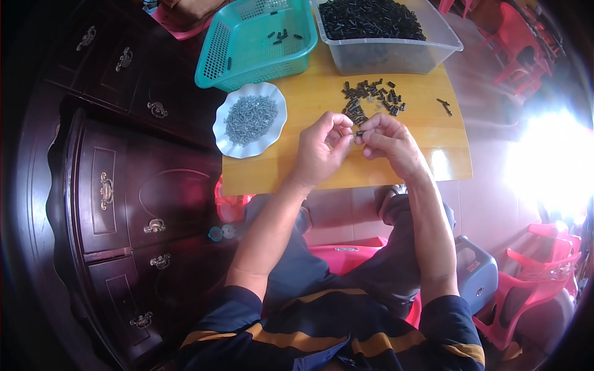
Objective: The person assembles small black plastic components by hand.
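Both of my hands meet over the near part of the yellow table, fingertips almost touching. Between the thumb and fingers of my right hand (395,143) is a small black cylindrical piece (359,133). My left hand (323,148) is closed in a pinch at the left end of that piece; whatever is in its fingertips is too small to make out. Just beyond the hands lies a loose pile of similar black pieces (396,99). To the left, a white scalloped plate (221,131) holds a heap of small, clear or silvery parts (250,119).
A green perforated basket (253,74) with several black pieces stands at the far left of the table (278,176). Beside it, a clear plastic bin (390,59) is heaped with black pieces. More lie at the right (445,107). Dark wooden drawers (167,179) line the left; pink chairs (526,278) stand right.
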Available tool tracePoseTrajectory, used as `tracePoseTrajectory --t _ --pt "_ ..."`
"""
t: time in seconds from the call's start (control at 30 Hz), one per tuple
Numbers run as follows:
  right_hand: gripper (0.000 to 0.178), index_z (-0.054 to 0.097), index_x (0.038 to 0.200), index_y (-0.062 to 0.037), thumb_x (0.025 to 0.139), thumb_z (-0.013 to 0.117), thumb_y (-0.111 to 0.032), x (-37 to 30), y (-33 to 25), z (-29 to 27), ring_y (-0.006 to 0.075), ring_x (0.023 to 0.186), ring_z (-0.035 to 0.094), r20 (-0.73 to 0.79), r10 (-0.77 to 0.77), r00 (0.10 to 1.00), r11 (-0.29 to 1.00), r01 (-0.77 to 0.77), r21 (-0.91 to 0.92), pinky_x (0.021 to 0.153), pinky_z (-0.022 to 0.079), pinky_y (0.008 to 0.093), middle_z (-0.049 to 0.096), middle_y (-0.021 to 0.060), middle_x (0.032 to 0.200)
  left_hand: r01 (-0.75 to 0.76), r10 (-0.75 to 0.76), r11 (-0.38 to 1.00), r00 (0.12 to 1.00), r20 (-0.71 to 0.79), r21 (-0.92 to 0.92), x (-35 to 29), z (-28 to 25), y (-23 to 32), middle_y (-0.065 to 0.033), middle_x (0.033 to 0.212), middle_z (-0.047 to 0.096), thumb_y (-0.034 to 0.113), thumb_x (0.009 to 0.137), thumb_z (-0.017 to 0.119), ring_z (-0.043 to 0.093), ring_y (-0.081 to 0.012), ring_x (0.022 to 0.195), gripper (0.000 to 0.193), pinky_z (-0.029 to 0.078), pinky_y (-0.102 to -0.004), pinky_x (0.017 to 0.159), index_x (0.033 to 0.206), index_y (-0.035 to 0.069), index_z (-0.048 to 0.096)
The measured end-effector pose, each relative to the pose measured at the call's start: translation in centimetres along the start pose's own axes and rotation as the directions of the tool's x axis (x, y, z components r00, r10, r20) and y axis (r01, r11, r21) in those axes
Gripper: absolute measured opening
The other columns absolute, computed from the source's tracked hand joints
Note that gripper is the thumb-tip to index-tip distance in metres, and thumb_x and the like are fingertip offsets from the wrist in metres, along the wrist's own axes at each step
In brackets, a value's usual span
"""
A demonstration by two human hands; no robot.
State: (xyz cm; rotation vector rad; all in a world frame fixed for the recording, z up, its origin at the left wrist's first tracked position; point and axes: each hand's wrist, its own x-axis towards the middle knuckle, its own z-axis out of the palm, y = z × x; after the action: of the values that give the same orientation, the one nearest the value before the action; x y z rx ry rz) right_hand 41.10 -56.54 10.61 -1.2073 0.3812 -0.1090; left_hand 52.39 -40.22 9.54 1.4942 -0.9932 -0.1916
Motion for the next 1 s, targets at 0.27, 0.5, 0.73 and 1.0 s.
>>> tracePoseTrajectory --t 0.27,0.5,0.73,1.0 --pt "0.006 0.064 0.097 -0.0076 0.093 0.067 -0.011 -0.3 -0.4 -0.4 0.0078 0.072 0.064 0.064 -0.001 0.998 0.992 0.009 -0.129 0.070 0.054 0.0241 0.071 0.0022 0.087 -0.022 0.019 0.999 0.997 0.081 0.033 -0.2 -0.5 -0.1 -0.0010 0.085 0.067 -0.007 0.087 0.069 0.063 -0.0059 0.075 0.024 0.051 -0.0231 0.067 0.107 0.004 0.060" --pt "0.005 0.064 0.095 -0.0057 0.093 0.067 -0.009 -0.3 -0.3 -1.0 0.0076 0.072 0.063 0.182 0.027 0.983 0.986 0.004 -0.169 0.068 0.052 0.0232 0.070 0.0020 0.084 0.034 -0.035 0.999 0.980 0.195 0.007 -0.4 -0.8 0.5 -0.0009 0.087 0.066 -0.005 0.087 0.070 0.061 -0.0062 0.075 0.025 0.051 -0.0237 0.067 0.108 0.004 0.060" --pt "0.004 0.065 0.097 -0.0051 0.095 0.067 -0.008 -0.9 0.1 -1.1 0.0080 0.071 0.064 0.219 0.107 0.970 0.958 -0.042 -0.283 0.066 0.052 0.0227 0.071 0.0028 0.085 0.206 -0.191 0.979 0.905 0.380 0.000 -0.5 -1.7 0.3 -0.0007 0.086 0.066 -0.003 0.089 0.071 0.061 -0.0051 0.076 0.024 0.051 -0.0222 0.068 0.109 0.004 0.060" --pt "0.010 0.065 0.101 -0.0048 0.096 0.069 -0.014 -1.1 -1.0 -0.7 0.0080 0.070 0.066 0.295 0.108 0.949 0.994 -0.097 -0.051 0.066 0.054 0.0226 0.072 0.0047 0.086 0.300 -0.199 0.918 0.914 0.354 -0.258 -0.6 -3.0 -0.3 0.0028 0.085 0.066 0.001 0.089 0.077 0.061 -0.0033 0.077 0.023 0.050 -0.0198 0.070 0.108 0.004 0.064"
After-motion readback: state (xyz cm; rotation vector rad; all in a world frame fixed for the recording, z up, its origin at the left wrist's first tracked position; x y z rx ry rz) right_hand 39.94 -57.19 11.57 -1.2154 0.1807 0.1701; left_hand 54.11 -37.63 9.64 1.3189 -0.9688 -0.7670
